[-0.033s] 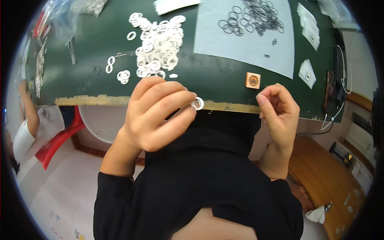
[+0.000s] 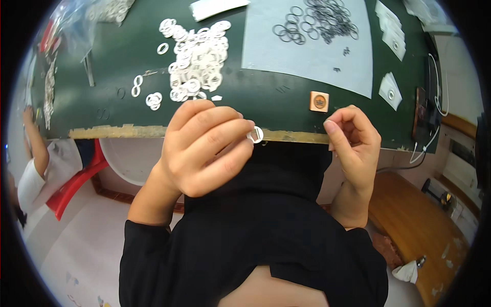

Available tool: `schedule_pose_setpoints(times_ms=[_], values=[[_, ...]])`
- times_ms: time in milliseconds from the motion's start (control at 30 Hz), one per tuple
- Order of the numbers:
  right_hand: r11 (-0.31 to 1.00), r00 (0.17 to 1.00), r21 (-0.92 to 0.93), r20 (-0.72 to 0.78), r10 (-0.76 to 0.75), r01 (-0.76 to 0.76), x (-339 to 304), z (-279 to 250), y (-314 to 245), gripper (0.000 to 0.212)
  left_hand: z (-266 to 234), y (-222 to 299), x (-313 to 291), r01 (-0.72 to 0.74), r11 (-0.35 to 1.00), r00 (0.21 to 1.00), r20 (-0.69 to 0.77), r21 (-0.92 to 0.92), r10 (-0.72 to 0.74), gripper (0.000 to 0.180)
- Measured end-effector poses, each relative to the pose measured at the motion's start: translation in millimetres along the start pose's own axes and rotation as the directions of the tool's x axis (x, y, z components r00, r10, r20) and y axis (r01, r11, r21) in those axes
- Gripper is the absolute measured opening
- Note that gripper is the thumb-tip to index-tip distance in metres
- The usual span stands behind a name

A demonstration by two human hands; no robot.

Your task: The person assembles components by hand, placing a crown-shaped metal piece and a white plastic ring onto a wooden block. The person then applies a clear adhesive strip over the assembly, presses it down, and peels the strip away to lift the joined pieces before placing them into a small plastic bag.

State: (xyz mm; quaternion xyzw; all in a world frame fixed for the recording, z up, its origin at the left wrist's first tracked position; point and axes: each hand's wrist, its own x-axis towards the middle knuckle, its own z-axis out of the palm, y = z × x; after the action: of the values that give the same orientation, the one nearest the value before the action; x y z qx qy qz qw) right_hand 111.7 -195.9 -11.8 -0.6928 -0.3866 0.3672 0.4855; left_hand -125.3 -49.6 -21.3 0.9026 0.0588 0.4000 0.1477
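Between the thumb and fingertips of my left hand (image 2: 207, 146) is a small white ring (image 2: 260, 135) with a slot-like piece across its middle, held just over the table's front edge. My right hand (image 2: 355, 140) is curled at the edge, thumb and forefinger pressed together; anything in that pinch is too small or hidden to make out. Just beyond it sits a small square orange-brown block (image 2: 319, 102) with a dark round crown mark. A heap of similar white rings (image 2: 199, 59) lies on the green table (image 2: 266, 87) past my left hand.
A pale sheet (image 2: 266, 51) holds black rings (image 2: 327, 20) and several tiny dark bits. Small white packets (image 2: 391, 94) lie at the right, near a phone-like dark object (image 2: 421, 112) and white cable. Clear plastic bags (image 2: 76, 25) are at far left, where another person's arm (image 2: 37, 135) shows.
The table and its contents sit slightly further left in the picture. My left hand and the white ring have shifted a little right; both hands keep their grip shape.
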Motion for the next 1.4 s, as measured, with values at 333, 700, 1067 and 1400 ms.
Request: schedule_pose_setpoints(times_ms=[333, 700, 1067, 1400], values=[[0.998, 1.000, 0.061, 0.030, 0.003, -0.005, -9, -4, -8, 0.006, 35, 8, 47, 0.675, 0.545, 0.738, 0.481, -0.498, -0.474, 0.015], [0.986, 0.991, 0.113, 0.067, 0.119, -0.126, -2, 2, -9, 0.009, 55, 16, 58, 0.742, 0.423, 0.669, 0.542, -0.519, -0.508, 0.042], [0.989, 0.991, 0.066, 0.041, 0.129, -0.132, 0, 6, -9, 0.009, 60, 17, 55, 0.698, 0.505, 0.716, 0.502, -0.507, -0.485, 0.048], [0.981, 0.992, -0.153, 0.012, 0.122, -0.119, 25, -11, 0, 0.013, 61, -1, 50, 0.198, 0.980, 0.959, 0.215, -0.037, -0.185, 0.034]])
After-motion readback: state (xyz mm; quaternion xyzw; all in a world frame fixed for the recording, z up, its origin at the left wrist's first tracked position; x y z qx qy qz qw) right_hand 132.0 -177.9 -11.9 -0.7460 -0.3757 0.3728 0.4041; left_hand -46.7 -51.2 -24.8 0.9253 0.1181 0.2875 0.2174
